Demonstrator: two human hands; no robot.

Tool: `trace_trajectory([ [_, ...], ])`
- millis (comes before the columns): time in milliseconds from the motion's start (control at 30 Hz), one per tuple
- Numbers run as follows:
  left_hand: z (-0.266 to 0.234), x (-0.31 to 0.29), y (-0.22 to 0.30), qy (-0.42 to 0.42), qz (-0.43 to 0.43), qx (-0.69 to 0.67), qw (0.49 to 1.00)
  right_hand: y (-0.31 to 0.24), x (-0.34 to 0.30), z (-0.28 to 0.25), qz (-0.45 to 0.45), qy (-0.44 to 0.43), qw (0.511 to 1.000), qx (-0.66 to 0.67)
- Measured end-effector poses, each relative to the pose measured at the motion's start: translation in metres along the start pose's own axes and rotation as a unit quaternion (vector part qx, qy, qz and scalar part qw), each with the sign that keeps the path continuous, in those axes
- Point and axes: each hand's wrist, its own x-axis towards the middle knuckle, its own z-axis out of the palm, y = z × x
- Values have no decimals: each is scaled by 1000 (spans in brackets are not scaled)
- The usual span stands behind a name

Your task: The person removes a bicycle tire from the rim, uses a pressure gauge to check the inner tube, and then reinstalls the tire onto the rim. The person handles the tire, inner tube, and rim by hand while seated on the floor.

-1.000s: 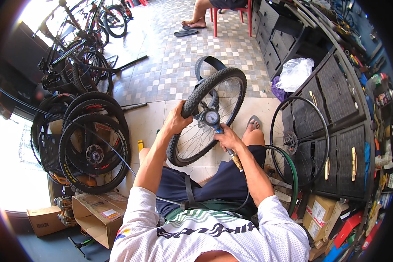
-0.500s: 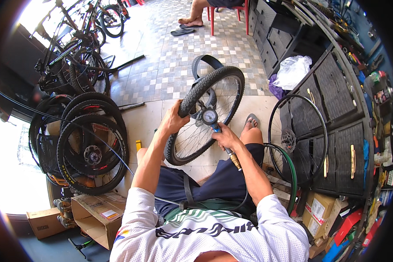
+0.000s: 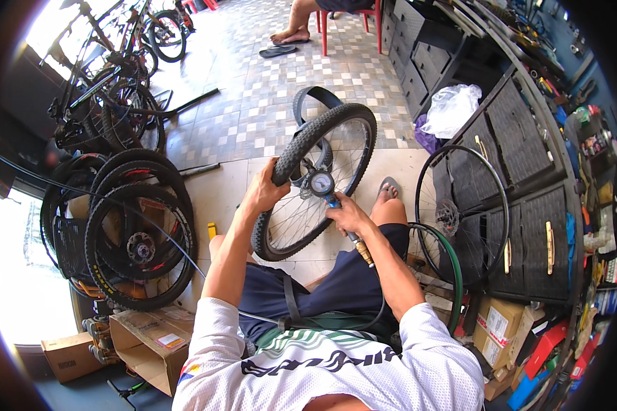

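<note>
Your wheel (image 3: 301, 147) leans, its tyre (image 3: 336, 116) apparently seated on the rim; a loose tyre (image 3: 329, 98) sits beyond the wheel. Inflation looks under way, with checking pressure probably left; the reading isn't legible. Your left hand (image 3: 267, 188) clasps the wheel's left side; your right hand (image 3: 349, 218) wraps the inflator (image 3: 332, 201) at the wheel's near side, its gauge (image 3: 321, 183) before the spokes. Valve contact, I cannot tell.

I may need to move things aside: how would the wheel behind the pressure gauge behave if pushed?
Being round, the wheel would probably roll readily. It looks narrow, so it may tip over unsupported. The knobby tyre probably won't feel slippery.
</note>
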Motion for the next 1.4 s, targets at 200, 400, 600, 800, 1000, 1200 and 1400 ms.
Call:
trace_trajectory([
  [200,1,-1,-2,8,-3,3,1000,4,2,0,-6,3,1000,-13],
  [400,2,0,1,6,10,4,1000,8,0,-5,-27,-3,1000,7],
  [600,5,1,9,8,18,-18,1000,5,-2,-17,-63,-10,998,-15],
  [800,19,-1,-5,16,42,-32,998,8,5,-14,-38,-4,999,-18],
  [1000,18,16,3,42,73,60,995,12,8,-18,-29,3,999,-21],
  [1200,29,56,39,61,-1,162,985,2,1,-8,-40,-21,999,-19],
  [1400,25,57,27,82,20,185,979,2,9,-8,-33,-38,998,-39],
])
